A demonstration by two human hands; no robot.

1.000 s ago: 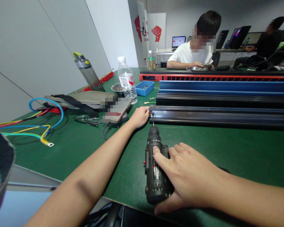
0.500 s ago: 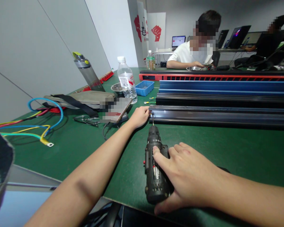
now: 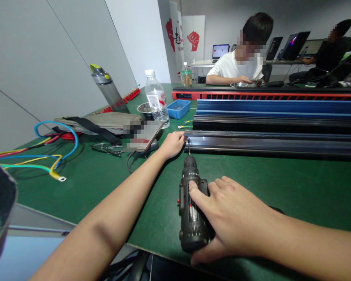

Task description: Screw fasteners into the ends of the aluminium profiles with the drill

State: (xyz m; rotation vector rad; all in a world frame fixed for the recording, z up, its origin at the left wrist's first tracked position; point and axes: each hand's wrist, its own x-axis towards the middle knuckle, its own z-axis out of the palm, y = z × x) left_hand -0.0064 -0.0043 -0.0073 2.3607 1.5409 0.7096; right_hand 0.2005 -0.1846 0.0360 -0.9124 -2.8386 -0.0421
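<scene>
My right hand [image 3: 231, 212] is wrapped round a black power drill [image 3: 193, 210], its thumb lying along the top of the housing. The drill points away from me, and its thin bit meets the left end of a long black metal profile [image 3: 266, 145], at a small dark screw or hole there. My left hand [image 3: 173, 145] is closed on that same end of the profile; its fingertips are partly hidden behind the edge. Just beyond lie another black profile [image 3: 269, 123] and a blue profile [image 3: 275, 107], with ring-terminal wires [image 3: 185, 125] at their left end.
On the green table [image 3: 84, 195] stand a clear water bottle [image 3: 157, 97], a blue tray [image 3: 179, 109] and a metal bowl [image 3: 144, 108]. A phone [image 3: 148, 136], a bag [image 3: 105, 121] and coloured cables [image 3: 55, 156] lie left. Across the table sits a person [image 3: 234, 66].
Both hands, the drill and the profile look unmoved. Across the table, the seated person's head has shifted slightly.
</scene>
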